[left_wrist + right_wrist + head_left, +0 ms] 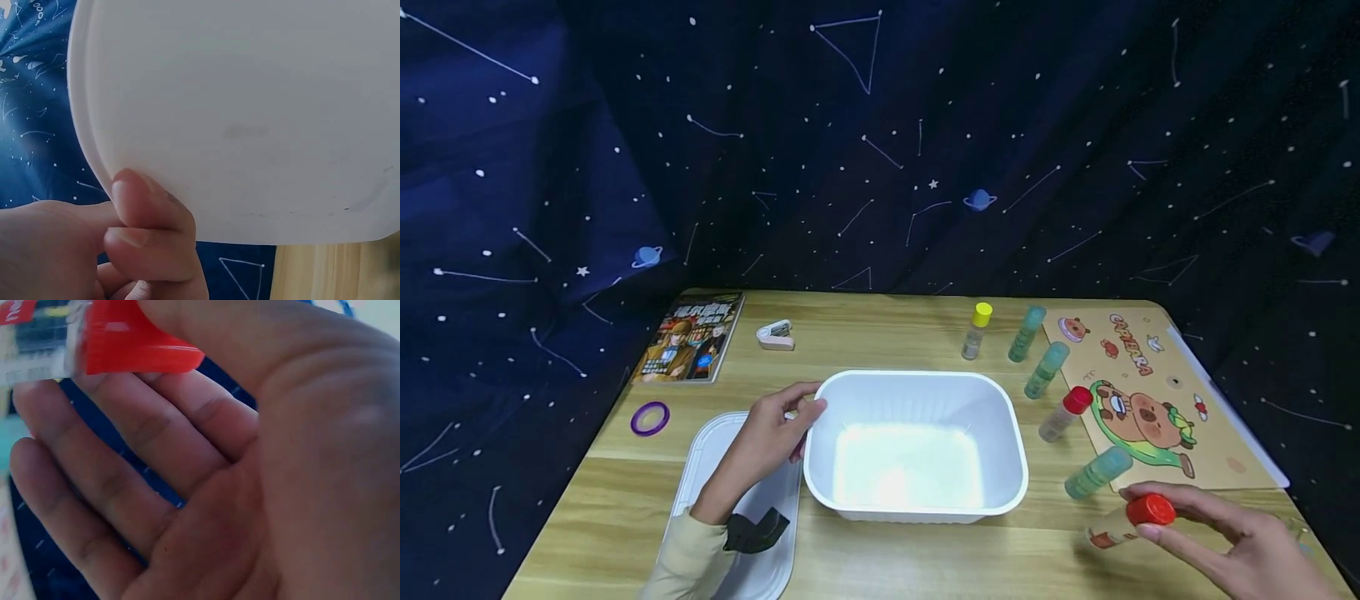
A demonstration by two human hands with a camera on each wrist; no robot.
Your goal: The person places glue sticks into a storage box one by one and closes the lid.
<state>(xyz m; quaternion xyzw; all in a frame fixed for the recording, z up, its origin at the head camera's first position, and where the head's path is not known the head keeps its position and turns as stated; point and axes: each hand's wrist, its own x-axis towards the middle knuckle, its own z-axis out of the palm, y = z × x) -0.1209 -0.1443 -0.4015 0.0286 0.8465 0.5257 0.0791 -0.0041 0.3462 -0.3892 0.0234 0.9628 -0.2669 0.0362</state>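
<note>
A white plastic box stands lidless on the table. My left hand grips its left rim, the thumb over the edge; in the left wrist view curled fingers press the box's outer wall. At the front right, my right hand pinches the red cap of a small clear glue bottle between thumb and fingers. The bottle leans in the head view; whether it touches the table I cannot tell. The right wrist view shows the red cap close up, with the other fingers stretched out beneath.
Right of the box stand another red-capped bottle, a yellow-capped bottle and several teal bottles. Beyond them lies a capybara folder. On the left are a white lid under my forearm, a purple tape roll, a magazine and a stapler.
</note>
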